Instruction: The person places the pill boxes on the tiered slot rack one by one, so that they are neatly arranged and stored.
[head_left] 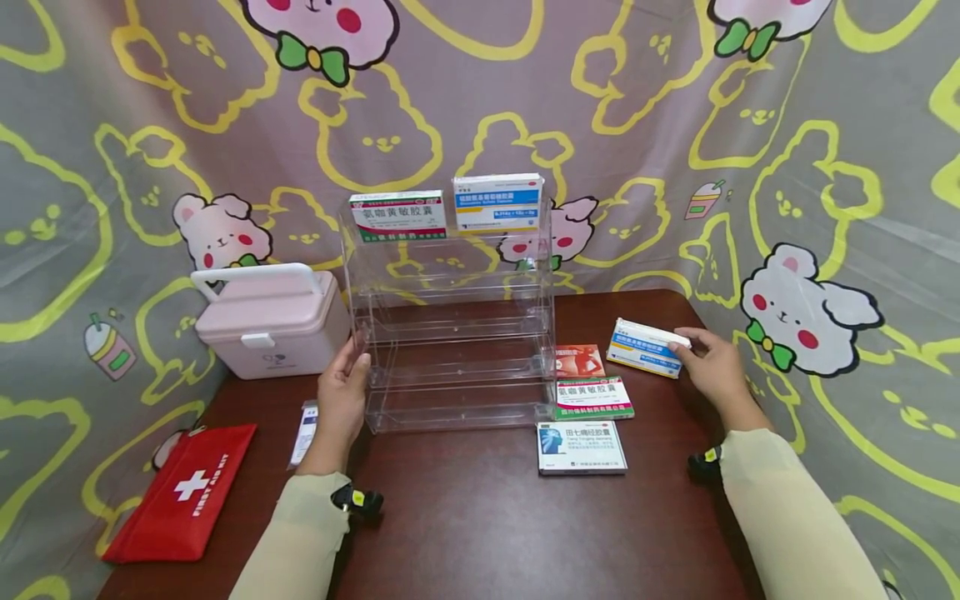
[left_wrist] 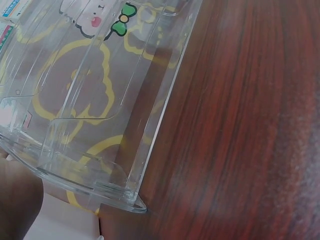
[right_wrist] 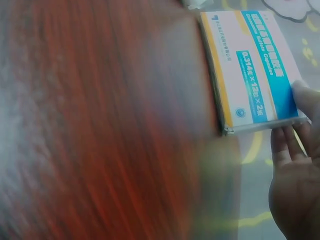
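A clear plastic tiered display rack point(head_left: 457, 387) stands mid-table. My left hand point(head_left: 345, 392) holds its left side; in the left wrist view only part of that hand point(left_wrist: 20, 197) shows beside the side panel. On the top tier are a green-and-white medicine box point(head_left: 398, 215) and a blue-and-white medicine box point(head_left: 497, 205). With thumb and fingers, my right hand point(head_left: 716, 375) pinches the right end of another blue-and-white medicine box point(head_left: 647, 348), right of the rack. The right wrist view shows this box point(right_wrist: 250, 70) face up, the thumb on its printed front.
Right of the rack lie an orange-red box point(head_left: 579, 362), a green-and-white box point(head_left: 595, 398) and a white box with a blue head picture point(head_left: 581, 447). At left are a pink lidded case point(head_left: 270, 325), a red first aid pouch point(head_left: 183, 496) and a small white packet point(head_left: 303, 435).
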